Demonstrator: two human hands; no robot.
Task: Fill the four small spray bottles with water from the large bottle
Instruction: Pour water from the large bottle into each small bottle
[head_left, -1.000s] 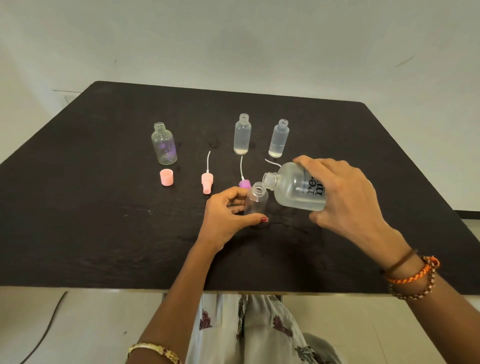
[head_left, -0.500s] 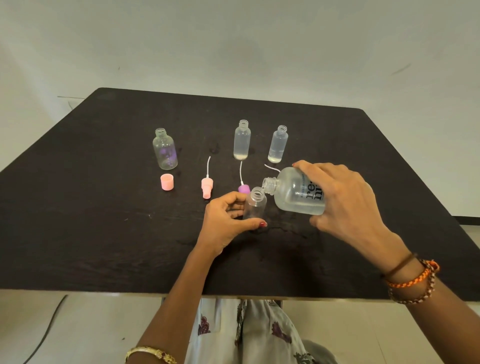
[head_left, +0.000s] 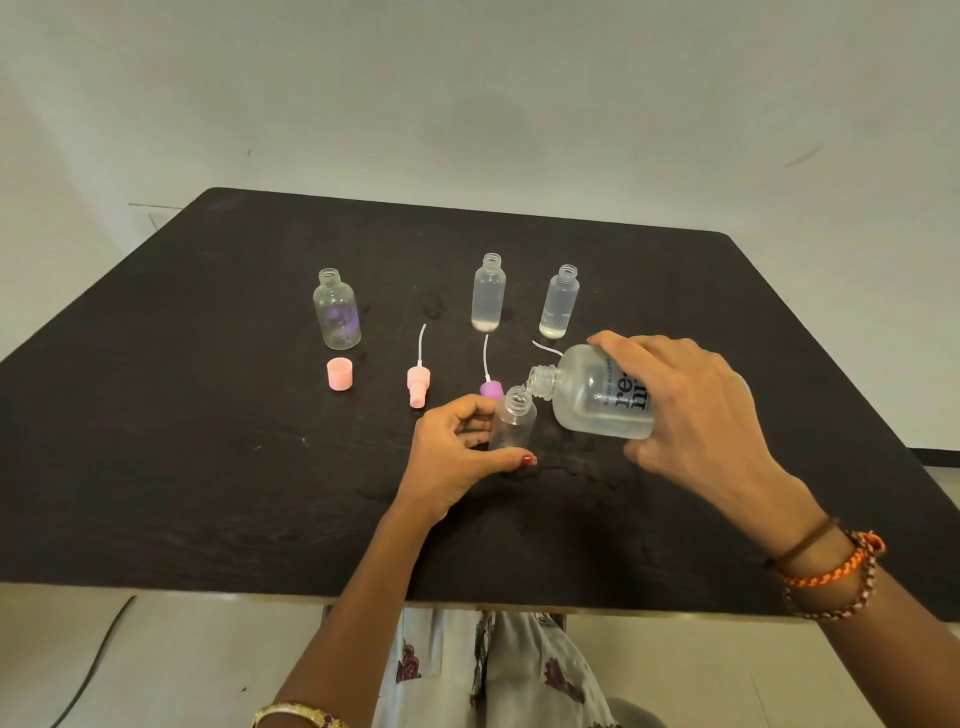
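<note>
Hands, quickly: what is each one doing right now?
Left hand: grips the small clear plastic spray bottle, upright on the table.
Right hand: holds the large clear labelled bottle, tilted over it.

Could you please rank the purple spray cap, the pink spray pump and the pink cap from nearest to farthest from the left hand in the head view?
1. Purple spray cap, just beyond the left hand.
2. Pink spray pump, farther left.
3. Pink cap, farthest left.
</note>
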